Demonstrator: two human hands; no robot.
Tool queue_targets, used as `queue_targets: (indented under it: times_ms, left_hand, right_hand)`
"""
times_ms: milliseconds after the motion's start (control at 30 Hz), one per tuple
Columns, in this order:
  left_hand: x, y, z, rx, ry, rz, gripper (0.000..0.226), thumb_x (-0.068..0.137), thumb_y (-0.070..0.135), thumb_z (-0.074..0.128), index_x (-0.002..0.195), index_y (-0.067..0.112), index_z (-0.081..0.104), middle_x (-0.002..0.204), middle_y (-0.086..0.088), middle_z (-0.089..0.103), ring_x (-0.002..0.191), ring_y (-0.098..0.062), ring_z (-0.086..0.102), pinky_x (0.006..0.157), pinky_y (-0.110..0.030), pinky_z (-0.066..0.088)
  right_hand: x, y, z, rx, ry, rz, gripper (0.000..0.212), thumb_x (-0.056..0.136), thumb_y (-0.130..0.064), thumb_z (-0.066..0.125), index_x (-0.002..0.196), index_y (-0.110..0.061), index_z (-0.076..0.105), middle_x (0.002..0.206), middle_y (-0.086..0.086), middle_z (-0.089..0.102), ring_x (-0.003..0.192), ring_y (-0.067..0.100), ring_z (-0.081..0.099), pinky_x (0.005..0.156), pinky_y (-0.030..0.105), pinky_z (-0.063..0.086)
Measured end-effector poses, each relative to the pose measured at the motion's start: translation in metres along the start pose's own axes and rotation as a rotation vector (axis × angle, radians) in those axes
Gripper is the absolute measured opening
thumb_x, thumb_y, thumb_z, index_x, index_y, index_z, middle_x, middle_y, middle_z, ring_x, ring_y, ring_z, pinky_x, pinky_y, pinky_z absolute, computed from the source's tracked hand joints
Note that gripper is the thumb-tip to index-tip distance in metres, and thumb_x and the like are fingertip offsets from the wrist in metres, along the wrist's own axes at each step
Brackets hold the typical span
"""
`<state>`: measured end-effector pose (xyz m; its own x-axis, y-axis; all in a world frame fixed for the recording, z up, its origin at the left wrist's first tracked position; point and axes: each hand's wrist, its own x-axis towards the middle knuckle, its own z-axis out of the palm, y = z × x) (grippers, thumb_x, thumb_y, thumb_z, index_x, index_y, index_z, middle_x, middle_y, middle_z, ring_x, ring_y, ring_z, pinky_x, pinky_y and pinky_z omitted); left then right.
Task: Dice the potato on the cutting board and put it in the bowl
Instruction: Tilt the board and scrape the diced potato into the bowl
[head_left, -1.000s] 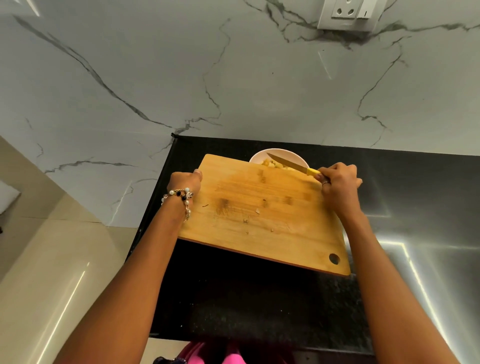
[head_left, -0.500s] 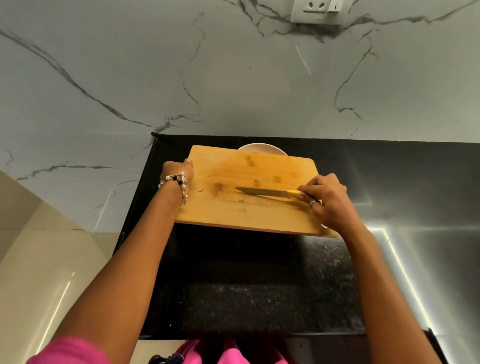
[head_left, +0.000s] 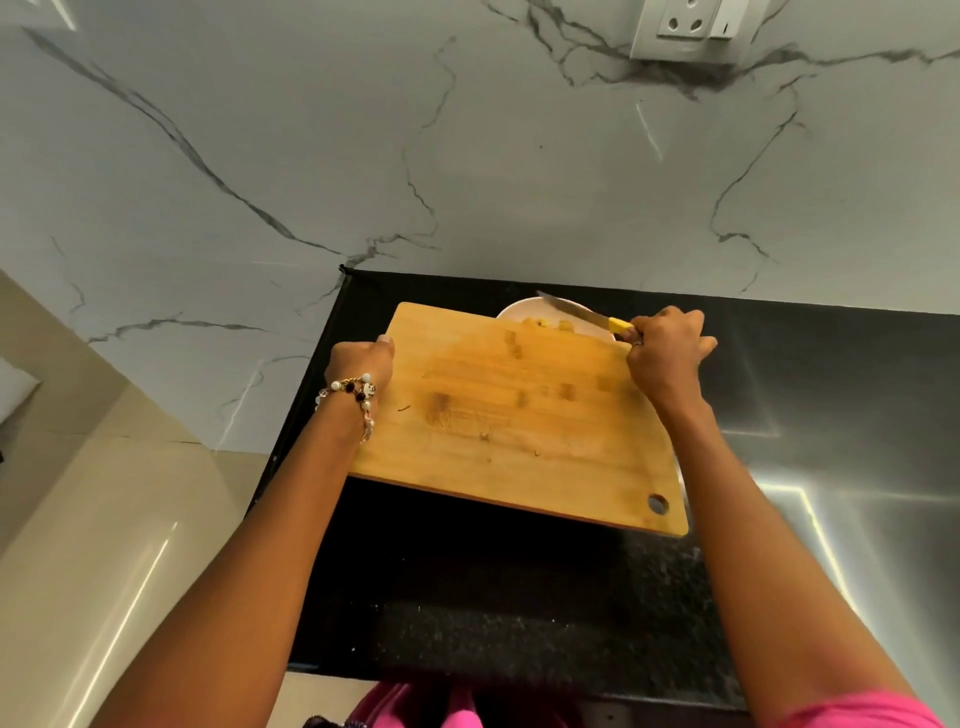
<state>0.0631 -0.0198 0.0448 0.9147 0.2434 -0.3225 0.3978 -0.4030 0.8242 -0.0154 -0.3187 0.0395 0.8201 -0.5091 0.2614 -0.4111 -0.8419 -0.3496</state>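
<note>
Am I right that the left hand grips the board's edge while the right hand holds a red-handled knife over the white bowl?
Not quite: the knife has a yellow handle, not red, as the head view shows. The rest stands: the left hand grips the edge of the cutting board, and the right hand holds the knife over the white bowl.

place: home kitchen | landmark: black counter (head_left: 467, 597) | behind it: marble-look wall (head_left: 311, 156) with socket (head_left: 691, 26) | on it: white bowl (head_left: 524, 310) | held over it: wooden board (head_left: 519, 426), knife (head_left: 576, 310)
</note>
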Motion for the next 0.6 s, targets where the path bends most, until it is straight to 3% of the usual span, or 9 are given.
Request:
queue_targets:
  times_ms: [333, 600]
  left_hand:
    - [-0.002, -0.036, -0.035, 0.026, 0.002, 0.008, 0.041, 0.090, 0.030, 0.053, 0.054, 0.011, 0.046, 0.056, -0.005, 0.042, 0.054, -0.020, 0.039, 0.062, -0.030, 0.034]
    - [-0.015, -0.069, -0.067, 0.010, 0.013, 0.019, 0.046, 0.091, 0.025, 0.051, 0.050, 0.011, 0.039, 0.052, -0.005, 0.035, 0.050, -0.019, 0.031, 0.052, -0.026, 0.026]
  right_hand:
    - [-0.025, -0.005, 0.008, -0.028, 0.057, 0.089, 0.024, 0.094, -0.018, 0.052, 0.087, -0.004, 0.070, 0.097, 0.015, 0.056, 0.099, 0.032, 0.042, 0.085, 0.046, 0.030]
    - [-0.061, -0.011, -0.002, 0.017, 0.218, 0.159, 0.024, 0.094, -0.018, 0.052, 0.091, -0.003, 0.070, 0.092, 0.017, 0.055, 0.094, 0.035, 0.043, 0.077, 0.043, 0.032]
